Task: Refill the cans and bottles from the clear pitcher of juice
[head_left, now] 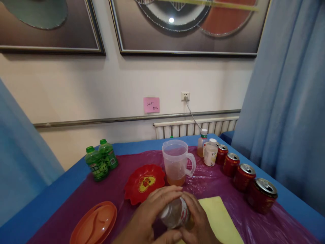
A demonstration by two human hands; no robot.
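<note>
1. The left hand (pixel 148 213) curls around the left side and top of the clear bottle (pixel 170 216), its fingers closed over it.
2. The right hand (pixel 200 220) wraps the bottle's right side, thumb and fingers bent against it; the two hands' fingertips meet or nearly meet at the top.
3. The clear bottle lies between the palms, at the near middle of the table, partly hidden by the fingers; which end is up I cannot tell.
4. Just beyond the grip stands the jug (pixel 175 162), with amber liquid low inside, handle to the right.
5. The red dish (pixel 133 179) sits left of the jug; the orange plate (pixel 87 227) lies nearer, left of the left hand.
6. Under and beside the right hand is the yellow cloth (pixel 220 217).
7. Far left stand two green bottles (pixel 98 166); on the right, a white bottle (pixel 210 154) and a row of red cans (pixel 243 179).
</note>
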